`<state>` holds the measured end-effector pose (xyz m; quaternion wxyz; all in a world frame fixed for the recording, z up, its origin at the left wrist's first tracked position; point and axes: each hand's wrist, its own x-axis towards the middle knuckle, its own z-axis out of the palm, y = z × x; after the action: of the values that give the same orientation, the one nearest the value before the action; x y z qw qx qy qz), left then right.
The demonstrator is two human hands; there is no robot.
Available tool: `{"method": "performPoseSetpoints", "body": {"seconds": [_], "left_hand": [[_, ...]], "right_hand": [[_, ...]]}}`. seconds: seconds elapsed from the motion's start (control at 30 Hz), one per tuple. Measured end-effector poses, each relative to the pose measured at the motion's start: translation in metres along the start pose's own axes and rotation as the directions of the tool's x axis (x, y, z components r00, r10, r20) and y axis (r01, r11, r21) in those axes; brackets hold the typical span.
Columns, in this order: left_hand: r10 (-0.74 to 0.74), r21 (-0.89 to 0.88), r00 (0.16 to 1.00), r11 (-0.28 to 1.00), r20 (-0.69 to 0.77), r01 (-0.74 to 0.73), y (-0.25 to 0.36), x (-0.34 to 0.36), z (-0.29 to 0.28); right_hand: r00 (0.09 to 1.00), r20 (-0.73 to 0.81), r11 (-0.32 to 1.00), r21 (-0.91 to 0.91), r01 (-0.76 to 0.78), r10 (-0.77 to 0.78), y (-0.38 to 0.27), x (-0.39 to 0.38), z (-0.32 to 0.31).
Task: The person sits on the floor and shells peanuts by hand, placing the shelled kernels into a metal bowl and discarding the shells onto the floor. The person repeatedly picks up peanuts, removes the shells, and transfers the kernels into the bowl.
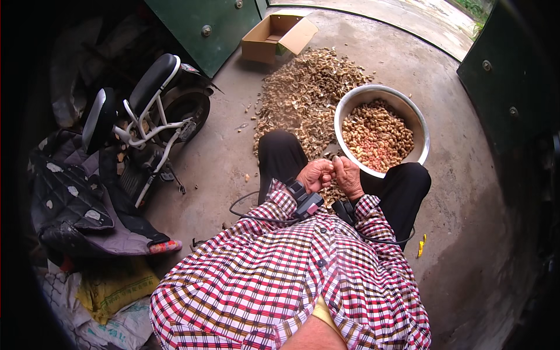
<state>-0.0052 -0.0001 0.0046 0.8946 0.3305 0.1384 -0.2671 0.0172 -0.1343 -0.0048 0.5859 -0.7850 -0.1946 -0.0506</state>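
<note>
My left hand [315,175] and my right hand [349,178] meet between my knees, fingers curled and fingertips pinched together. Whatever lies between the fingertips is too small and covered to make out. Just right of my right hand stands a wide metal basin [425,135] of unshelled peanuts [378,125]. Reddish shelled kernels [380,156] lie on top of them, toward the near side. A broad heap of broken peanut shells [309,87] spreads over the floor ahead of my hands and reaches beneath them.
An open cardboard box [259,44] sits beyond the shells, beside a green metal door [204,29]. At left stands a small scooter [154,105] with a dark quilted cover [76,192]. Sacks [116,286] lie nearer. A yellow wrapper [421,246] rests on the floor at right.
</note>
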Motion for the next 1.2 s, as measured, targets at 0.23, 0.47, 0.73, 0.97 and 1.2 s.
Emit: {"method": "performPoseSetpoints", "body": {"seconds": [0.23, 0.47, 0.73, 0.97, 1.2], "left_hand": [[0.026, -0.010, 0.999, 1.000, -0.031, -0.026, -0.001, 0.001, 0.001], [0.070, 0.129, 0.998, 0.989, -0.006, -0.068, 0.002, 0.004, 0.001], [0.026, 0.100, 0.997, 0.994, 0.078, -0.034, 0.001, 0.002, -0.001], [0.113, 0.040, 0.993, 0.993, 0.025, -0.114, -0.004, 0.003, -0.004], [0.192, 0.082, 0.975, 0.979, -0.110, -0.184, -0.003, 0.002, 0.006]], "right_hand": [[0.999, 0.023, 0.999, 0.039, 0.032, -0.032, 0.007, 0.000, 0.001], [0.993, 0.104, 0.992, 0.104, -0.070, 0.060, -0.007, 0.004, -0.010], [0.994, 0.069, 0.977, 0.188, -0.096, 0.085, -0.002, -0.002, -0.007], [0.990, 0.019, 0.957, 0.255, -0.138, 0.137, 0.012, -0.002, 0.007], [0.979, 0.009, 0.918, 0.346, -0.195, 0.205, 0.011, -0.001, 0.010]]}}
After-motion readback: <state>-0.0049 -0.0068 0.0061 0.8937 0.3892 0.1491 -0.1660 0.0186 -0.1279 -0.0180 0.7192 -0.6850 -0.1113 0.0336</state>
